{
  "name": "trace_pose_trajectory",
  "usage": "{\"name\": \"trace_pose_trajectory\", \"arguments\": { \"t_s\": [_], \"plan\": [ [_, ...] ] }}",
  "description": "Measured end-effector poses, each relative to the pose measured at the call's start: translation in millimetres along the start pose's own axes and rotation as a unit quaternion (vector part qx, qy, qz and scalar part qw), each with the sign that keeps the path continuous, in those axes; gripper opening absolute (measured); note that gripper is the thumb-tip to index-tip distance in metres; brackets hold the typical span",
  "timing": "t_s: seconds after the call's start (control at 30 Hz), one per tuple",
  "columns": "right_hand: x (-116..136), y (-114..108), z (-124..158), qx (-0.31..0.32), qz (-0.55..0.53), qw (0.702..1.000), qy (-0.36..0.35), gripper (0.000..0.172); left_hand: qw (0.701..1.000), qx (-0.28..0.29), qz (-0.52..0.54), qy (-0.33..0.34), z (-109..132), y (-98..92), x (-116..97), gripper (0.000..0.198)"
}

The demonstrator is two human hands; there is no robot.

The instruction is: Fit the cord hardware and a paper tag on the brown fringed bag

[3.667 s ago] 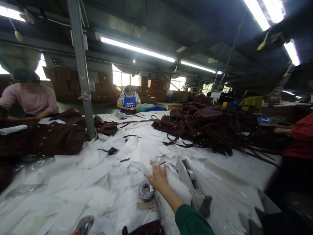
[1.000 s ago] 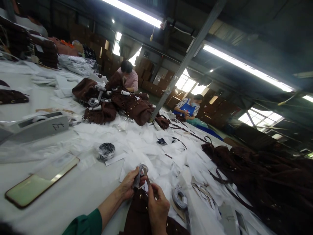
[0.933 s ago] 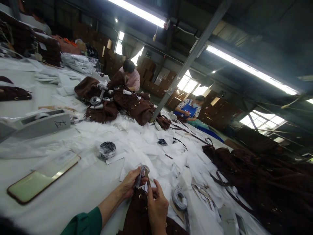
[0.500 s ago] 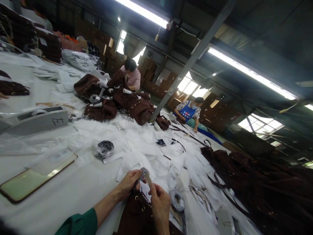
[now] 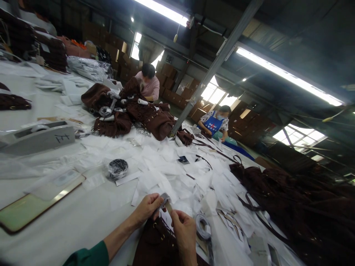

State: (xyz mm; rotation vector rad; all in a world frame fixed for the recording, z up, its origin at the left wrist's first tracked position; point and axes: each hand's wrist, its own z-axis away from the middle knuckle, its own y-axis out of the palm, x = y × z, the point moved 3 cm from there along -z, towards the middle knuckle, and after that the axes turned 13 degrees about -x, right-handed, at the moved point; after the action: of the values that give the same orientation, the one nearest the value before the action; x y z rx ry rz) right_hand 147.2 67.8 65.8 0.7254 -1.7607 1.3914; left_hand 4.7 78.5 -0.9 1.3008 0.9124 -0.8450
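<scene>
My left hand (image 5: 146,208) is closed round a small grey roll of tape (image 5: 164,199) at the bottom centre. My right hand (image 5: 183,228) pinches the loose strip end that comes off that roll. Both hands hover just above a dark brown bag (image 5: 155,244) lying on the white table (image 5: 83,218) in front of me. A second grey tape roll (image 5: 203,226) lies on the table right of my right hand.
A black tape roll (image 5: 118,168) and a phone-like slab (image 5: 33,207) lie to the left, with a grey tape dispenser (image 5: 36,137) beyond. White paper scraps (image 5: 172,166) cover the middle. Brown bags (image 5: 291,207) pile at right and back left (image 5: 130,114). Two people work across the table.
Since 3.7 s ago the view swung left and my hands came together on the small tape roll. Over the last second my hands barely shifted, staying on the roll and its strip.
</scene>
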Motion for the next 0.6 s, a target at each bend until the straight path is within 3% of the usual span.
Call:
{"name": "trace_pose_trajectory", "arguments": {
  "t_s": [0.2,0.37,0.47,0.6],
  "plan": [
    [2.9,3.9,1.5,0.013,-0.013,1.0,-0.002,0.033,0.999,0.019,0.033,0.014,2.2,3.3,-6.5,0.038],
    [-6.2,10.6,8.0,-0.032,-0.056,0.998,0.028,0.038,0.999,0.021,0.021,0.026,1.5,3.4,-6.3,0.035],
    [-12.9,12.6,11.9,-0.054,-0.058,0.996,0.046,0.042,1.0,0.006,0.003,0.023,1.4,3.7,-2.8,0.034],
    [-19.2,18.0,14.4,-0.054,-0.046,0.997,0.014,0.043,0.997,-0.043,-0.059,0.04,4.0,3.8,0.6,0.031]
  ]
}}
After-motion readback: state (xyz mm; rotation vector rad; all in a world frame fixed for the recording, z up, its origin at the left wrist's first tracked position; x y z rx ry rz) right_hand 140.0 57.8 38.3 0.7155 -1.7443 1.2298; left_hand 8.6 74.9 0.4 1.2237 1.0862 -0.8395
